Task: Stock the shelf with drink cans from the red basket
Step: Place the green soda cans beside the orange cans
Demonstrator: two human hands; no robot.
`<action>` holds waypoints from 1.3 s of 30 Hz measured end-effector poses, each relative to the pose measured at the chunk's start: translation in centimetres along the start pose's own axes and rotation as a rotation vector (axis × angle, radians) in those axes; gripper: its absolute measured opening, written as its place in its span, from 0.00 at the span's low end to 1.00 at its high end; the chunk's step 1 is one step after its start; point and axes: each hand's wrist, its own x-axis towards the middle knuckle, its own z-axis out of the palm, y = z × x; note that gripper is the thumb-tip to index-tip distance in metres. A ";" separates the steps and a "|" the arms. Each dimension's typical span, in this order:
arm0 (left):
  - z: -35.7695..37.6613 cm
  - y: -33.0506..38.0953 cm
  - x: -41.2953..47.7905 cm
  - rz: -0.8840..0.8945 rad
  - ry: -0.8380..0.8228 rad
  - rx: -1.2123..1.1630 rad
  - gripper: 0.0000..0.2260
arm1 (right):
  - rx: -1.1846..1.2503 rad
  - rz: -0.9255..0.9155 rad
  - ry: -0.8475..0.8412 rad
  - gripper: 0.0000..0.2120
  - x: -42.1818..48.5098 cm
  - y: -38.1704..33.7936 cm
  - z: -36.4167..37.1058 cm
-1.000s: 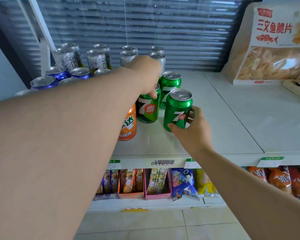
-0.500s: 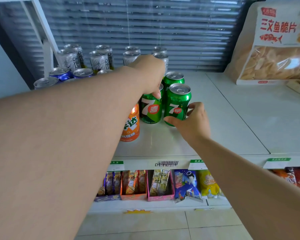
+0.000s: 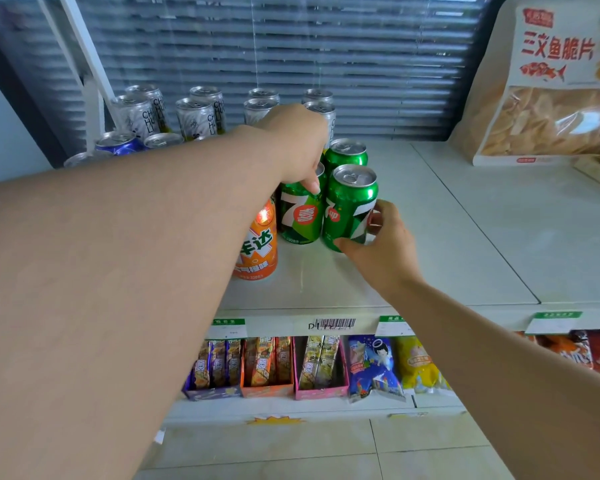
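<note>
Two green 7-Up cans stand side by side on the white shelf [image 3: 447, 237]. My left hand [image 3: 297, 143] grips the left green can [image 3: 300, 216] from above. My right hand [image 3: 383, 247] wraps the lower side of the right green can [image 3: 349, 206], which stands upright. A third green can [image 3: 347, 154] sits right behind them. An orange soda can [image 3: 257, 251] stands to the left, partly behind my left forearm. The red basket is out of view.
Silver cans [image 3: 198, 116] and blue cans [image 3: 118, 145] fill the shelf's back left. A large chip bag [image 3: 551, 91] leans at the back right. Bare shelf surface lies right of the green cans. Snack packs [image 3: 267, 365] fill the lower shelf.
My right hand slid its green can back and left until it stands beside the can under my left hand. My left hand stayed on its can.
</note>
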 end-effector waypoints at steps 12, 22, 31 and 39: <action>0.0 0.1 0.0 -0.017 0.016 -0.012 0.18 | -0.147 0.073 0.141 0.34 -0.4 -1.1 1.8; 0.0 0.0 -0.1 -0.001 0.029 0.011 0.19 | -0.270 0.162 0.128 0.37 0.5 -1.9 2.0; 0.2 0.0 0.0 -0.004 0.030 -0.003 0.19 | -0.272 0.187 0.114 0.39 1.1 -2.3 1.9; 0.6 0.0 0.2 -0.022 0.065 -0.034 0.18 | -0.284 0.187 0.096 0.41 1.5 -2.4 1.8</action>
